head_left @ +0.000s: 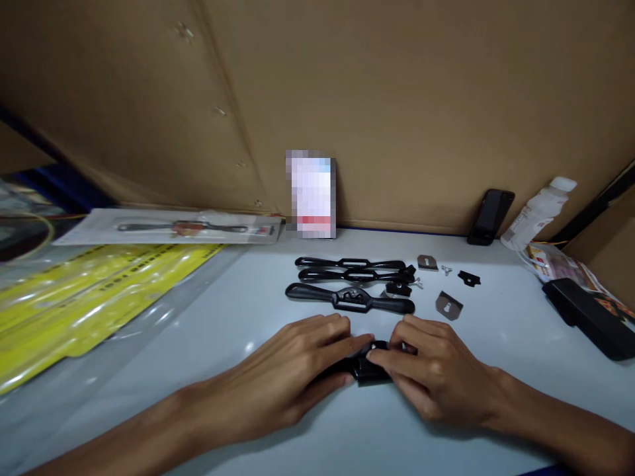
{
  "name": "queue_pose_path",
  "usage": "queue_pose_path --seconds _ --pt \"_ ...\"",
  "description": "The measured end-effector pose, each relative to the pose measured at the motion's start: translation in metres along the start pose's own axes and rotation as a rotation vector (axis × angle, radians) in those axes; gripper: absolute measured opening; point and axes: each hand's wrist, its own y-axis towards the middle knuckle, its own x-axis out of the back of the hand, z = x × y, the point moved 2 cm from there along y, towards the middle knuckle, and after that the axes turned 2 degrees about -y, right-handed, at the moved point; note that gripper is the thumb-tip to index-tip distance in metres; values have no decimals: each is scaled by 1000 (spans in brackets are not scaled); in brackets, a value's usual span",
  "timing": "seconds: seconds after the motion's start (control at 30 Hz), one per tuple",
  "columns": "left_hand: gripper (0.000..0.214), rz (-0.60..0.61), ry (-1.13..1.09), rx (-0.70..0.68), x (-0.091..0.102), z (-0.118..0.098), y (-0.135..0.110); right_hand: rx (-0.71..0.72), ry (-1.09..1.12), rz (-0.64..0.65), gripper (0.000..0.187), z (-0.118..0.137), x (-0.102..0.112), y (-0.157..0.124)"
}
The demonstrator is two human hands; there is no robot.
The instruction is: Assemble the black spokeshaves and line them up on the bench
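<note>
Both of my hands rest on the white table near its front and meet on one black tool body [371,367], most of it hidden under my fingers. My left hand [297,370] wraps its left end. My right hand [431,370] pinches its middle with thumb and fingertips. Just beyond my hands lie three black two-handled tool bodies [350,297] side by side. To their right are small loose parts: two metal blades [449,305], a wing screw [446,269] and a black clamp plate [469,278].
Yellow plastic-wrapped packages [84,297] and a boxed tool in clear packaging [173,228] lie at the left. A phone [490,217] and a white bottle [538,211] lean against the cardboard wall. A black case [590,314] sits at the right edge.
</note>
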Motion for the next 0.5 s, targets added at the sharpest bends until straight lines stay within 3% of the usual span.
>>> queue_pose_path --seconds 0.23,0.5 --pt "34 30 -16 24 0 2 -1 -120 -6 38 27 -5 -3 -3" --pt "35 31 -7 14 -2 2 -2 -45 26 3 27 -2 0 -2"
